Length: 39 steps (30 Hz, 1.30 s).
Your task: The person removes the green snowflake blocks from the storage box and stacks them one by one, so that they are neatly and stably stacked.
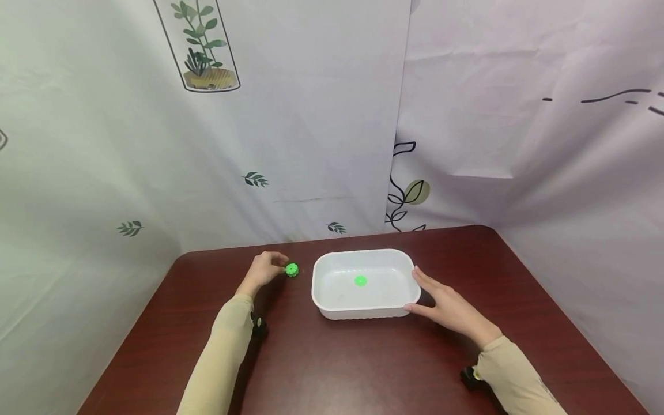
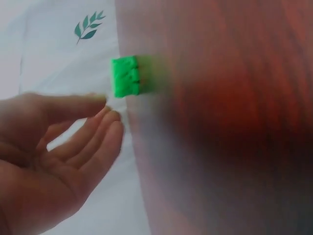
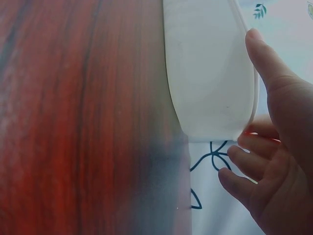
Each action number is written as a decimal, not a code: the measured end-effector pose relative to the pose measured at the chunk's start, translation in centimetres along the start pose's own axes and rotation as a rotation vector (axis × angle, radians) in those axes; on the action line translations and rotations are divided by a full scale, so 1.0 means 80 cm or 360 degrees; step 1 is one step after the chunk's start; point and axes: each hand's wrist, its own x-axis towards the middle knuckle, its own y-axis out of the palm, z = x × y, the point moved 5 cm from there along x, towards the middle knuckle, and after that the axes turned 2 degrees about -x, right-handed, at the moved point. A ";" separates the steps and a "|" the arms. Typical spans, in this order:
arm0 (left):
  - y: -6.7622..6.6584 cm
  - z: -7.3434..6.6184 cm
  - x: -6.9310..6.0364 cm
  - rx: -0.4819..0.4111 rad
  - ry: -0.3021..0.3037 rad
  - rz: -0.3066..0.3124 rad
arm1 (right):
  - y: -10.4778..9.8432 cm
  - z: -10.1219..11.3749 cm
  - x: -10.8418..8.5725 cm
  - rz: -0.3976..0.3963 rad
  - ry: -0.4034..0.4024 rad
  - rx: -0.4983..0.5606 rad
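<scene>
A small bright green round piece with a notched edge (image 1: pixel 291 270) stands on the table near its back edge. Beside it is my left hand (image 1: pixel 263 270), thumb and fingers relaxed; the left wrist view shows a gap between the fingertips and the green piece (image 2: pixel 125 77). A white rectangular basin (image 1: pixel 332 313) sits to the right, with a flat green disc (image 1: pixel 360 280) on its floor. My right hand (image 1: pixel 450 305) touches the basin's right end, its thumb at the near corner and a finger at the rim. In the right wrist view the basin's outer wall (image 3: pixel 210 68) meets the thumb.
The dark red-brown table (image 1: pixel 321 369) has rounded back corners. Pale fabric with plant drawings (image 1: pixel 321 127) hangs behind and along both sides. A black wrist device (image 1: pixel 259 327) is on the left arm, another (image 1: pixel 471 377) on the right.
</scene>
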 end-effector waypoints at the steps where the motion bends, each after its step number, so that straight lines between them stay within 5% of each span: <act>1: 0.001 -0.001 0.001 0.0017 0.0024 0.0048 | 0.000 0.000 0.000 0.0000 -0.0001 -0.0001; 6: 0.010 -0.007 0.007 0.0120 0.0137 0.0281 | -0.001 0.000 0.000 -0.0005 -0.0003 -0.0007; 10: 0.016 -0.009 0.011 0.0211 0.0160 0.0345 | 0.000 0.000 -0.001 -0.0004 -0.0001 -0.0003; 39: 0.025 -0.027 0.019 0.0462 0.0100 0.0314 | -0.001 0.004 -0.001 -0.0011 -0.0009 -0.0012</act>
